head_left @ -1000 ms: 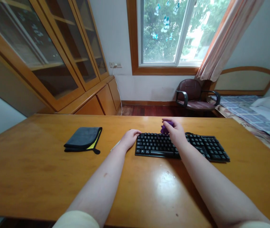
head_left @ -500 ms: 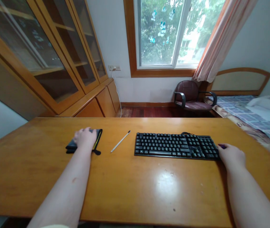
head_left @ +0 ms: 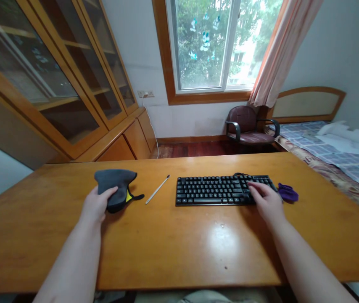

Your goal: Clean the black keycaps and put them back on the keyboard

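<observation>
My left hand grips the near left side of a soft dark grey cloth, thumb on top, and the cloth is lifted in part off the table. Black edging, a yellow patch and a short black strap show on its right side. My right hand is over the right end of a black keyboard, fingers pointing left and somewhat apart, with nothing seen in them. Whether it touches the keys I cannot tell. Just right of the keyboard lies a crumpled purple cloth.
A thin white stick with a dark tip lies between the grey cloth and the keyboard on the wooden table. Beyond the table are a glass-door cabinet, an office chair and a bed.
My left hand has taken up the grey cloth, which was lying folded flat, and has drawn toward me. My right hand has left the purple cloth and moved left over the keyboard.
</observation>
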{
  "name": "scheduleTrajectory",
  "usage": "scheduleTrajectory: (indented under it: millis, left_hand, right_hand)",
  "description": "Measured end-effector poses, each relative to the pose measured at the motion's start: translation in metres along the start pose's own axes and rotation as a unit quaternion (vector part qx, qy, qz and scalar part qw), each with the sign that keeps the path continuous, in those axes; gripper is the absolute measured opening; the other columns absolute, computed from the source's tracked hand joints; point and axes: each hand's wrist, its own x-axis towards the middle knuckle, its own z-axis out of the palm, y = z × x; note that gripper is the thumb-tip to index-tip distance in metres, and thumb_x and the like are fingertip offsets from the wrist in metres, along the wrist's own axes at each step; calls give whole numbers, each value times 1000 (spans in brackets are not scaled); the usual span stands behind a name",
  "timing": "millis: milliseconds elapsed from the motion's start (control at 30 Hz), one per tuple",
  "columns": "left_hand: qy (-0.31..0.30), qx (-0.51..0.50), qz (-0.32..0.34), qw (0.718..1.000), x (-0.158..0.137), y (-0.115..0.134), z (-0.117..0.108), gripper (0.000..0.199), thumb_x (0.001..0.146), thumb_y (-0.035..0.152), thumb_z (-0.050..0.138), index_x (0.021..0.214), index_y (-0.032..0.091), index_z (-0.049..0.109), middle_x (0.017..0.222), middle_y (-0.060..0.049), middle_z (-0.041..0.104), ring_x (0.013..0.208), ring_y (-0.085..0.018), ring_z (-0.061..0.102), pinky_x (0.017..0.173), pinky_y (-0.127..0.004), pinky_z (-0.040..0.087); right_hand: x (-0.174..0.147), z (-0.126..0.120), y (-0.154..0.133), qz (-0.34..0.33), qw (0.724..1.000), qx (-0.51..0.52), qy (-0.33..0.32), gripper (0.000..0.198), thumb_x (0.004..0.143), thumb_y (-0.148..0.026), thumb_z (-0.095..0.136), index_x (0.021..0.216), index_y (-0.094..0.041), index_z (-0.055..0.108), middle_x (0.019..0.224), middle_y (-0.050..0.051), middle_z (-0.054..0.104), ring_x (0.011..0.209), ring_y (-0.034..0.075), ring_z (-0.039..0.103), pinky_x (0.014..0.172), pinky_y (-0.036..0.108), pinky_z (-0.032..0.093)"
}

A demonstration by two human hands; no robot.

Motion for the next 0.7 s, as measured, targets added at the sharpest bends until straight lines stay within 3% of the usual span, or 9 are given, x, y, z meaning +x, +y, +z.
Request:
scheduleTrajectory:
  millis: [100,167,233,300,367,433,533,633,700]
  left_hand:
    - [-140,-152,-35,978,-81,22,37,43,62,36,63,101,18,60,101,-7,69,90,-28,66,79,-40,55]
    - [-225,-153,-52,961,-136,24,69,43,65,39,61,103,17,59,103,-9,69,91,-27,66,81,-39,55]
    - [-290,-122,-27,949,-177,18,96,47,65,42,63,105,17,57,105,-9,68,95,-26,64,85,-36,53]
    - [-333,-60,7,941,-192,10,114,47,69,48,60,103,17,58,104,-9,68,97,-26,63,86,-35,51]
    - [-309,-6,55,950,-181,3,121,48,82,54,40,112,18,54,112,-9,65,105,-23,60,90,-34,48]
    - [-248,97,108,958,-154,-1,123,49,89,49,27,117,18,53,123,-11,58,120,-23,48,101,-37,38]
    - [-155,306,83,935,-113,-5,132,53,80,50,47,113,10,58,136,-20,43,135,-37,18,106,-53,19]
    - [-192,314,52,928,-98,-11,153,43,78,48,53,106,17,63,138,-17,41,136,-38,11,105,-59,4]
    - [-205,217,32,954,-98,-15,169,34,74,42,60,98,18,65,135,-16,46,136,-38,15,106,-58,3]
  right_hand:
    - [-43,44,-44,111,940,274,-172,35,72,-43,65,102,-25,64,108,10,65,99,27,61,91,48,45]
    - [-69,76,-69,113,877,385,-265,58,59,-43,76,112,-28,60,123,8,58,109,28,56,95,46,43]
    - [-87,103,-85,138,833,423,-328,59,55,-42,79,109,-25,62,116,8,63,104,28,60,92,47,45]
    - [-96,119,-91,186,844,403,-303,49,59,-42,76,102,-22,65,106,9,68,96,29,63,90,47,47]
    - [-93,120,-88,195,882,355,-240,46,60,-42,74,100,-19,66,102,10,69,94,29,64,88,46,48]
    - [-80,105,-78,151,931,269,-194,44,62,-40,72,99,-17,66,101,11,69,94,29,63,87,43,48]
    - [-52,60,-53,87,985,50,-139,35,68,-41,64,90,-14,68,89,12,70,87,29,64,79,41,49]
    - [-26,13,-23,128,985,-112,20,51,73,-48,57,106,-10,63,96,16,68,93,31,62,78,39,48]
    - [-15,-11,-4,157,968,-193,39,55,76,-49,52,115,-11,59,102,18,66,97,33,61,76,39,47]
